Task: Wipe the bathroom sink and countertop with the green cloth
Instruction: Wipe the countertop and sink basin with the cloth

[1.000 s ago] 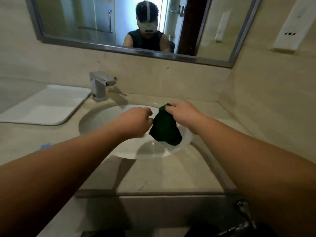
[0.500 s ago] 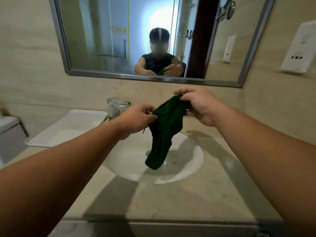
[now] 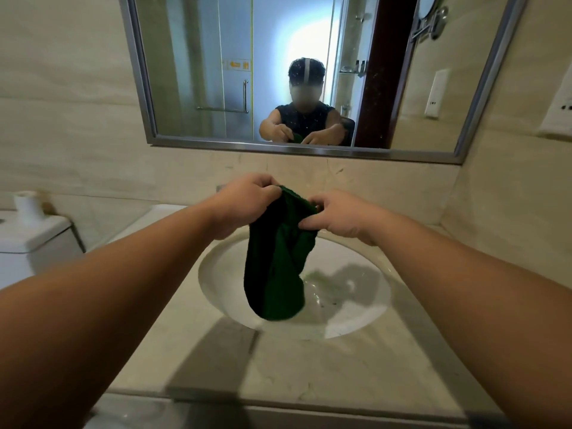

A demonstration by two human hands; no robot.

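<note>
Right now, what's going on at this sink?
A person holds the green cloth up over the sink, left hand and right hand each pinching its top edge. The cloth hangs bunched above the basin, not spread flat. Neither the sink nor the countertop is being wiped at this moment.

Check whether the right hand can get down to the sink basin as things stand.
Probably yes: the right hand pinches the green cloth just above the sink, with nothing else between them.
</note>
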